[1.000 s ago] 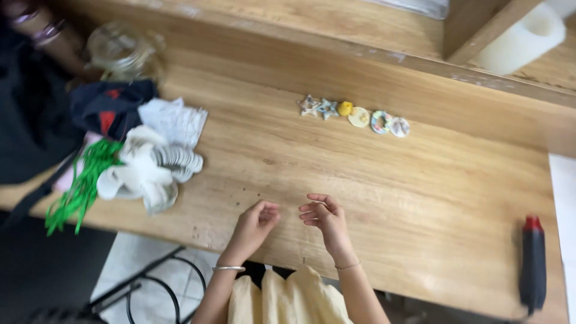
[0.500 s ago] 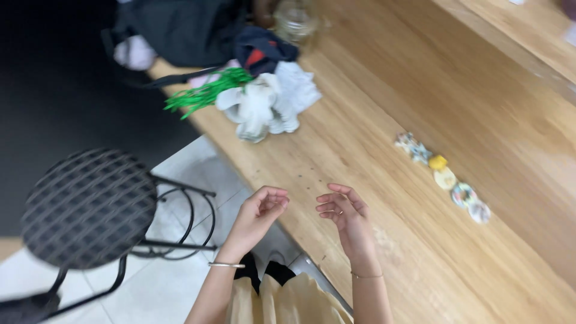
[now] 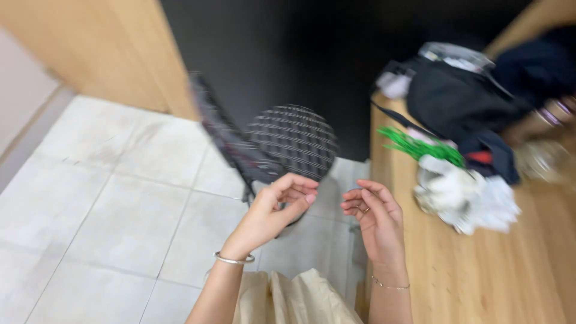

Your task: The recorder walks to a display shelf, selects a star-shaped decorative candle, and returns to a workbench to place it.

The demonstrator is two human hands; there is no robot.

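My left hand (image 3: 277,209) and my right hand (image 3: 372,217) are raised close together in front of me, over the tiled floor beside the table edge. The left fingers curl in toward the thumb as in a pinch. The right fingers are loosely bent, palm facing left. Blur hides whether anything thin sits between the fingertips. A silver bangle circles my left wrist and a fine bracelet my right. Nearest on the wooden table (image 3: 480,282) lies a white bundle of ribbon or cloth (image 3: 465,195), with a green bunch of thin strips (image 3: 420,147) behind it.
A round black stool with a woven seat (image 3: 294,141) stands on the pale tiled floor (image 3: 120,198) just beyond my hands. A black bag (image 3: 462,96) and dark clothes crowd the table's far end, next to a glass jar (image 3: 540,159). A wooden panel (image 3: 96,48) rises at upper left.
The view has swung left, off the table top toward the floor and stool. The row of small round badges has left the frame. My hands keep the same close pose.
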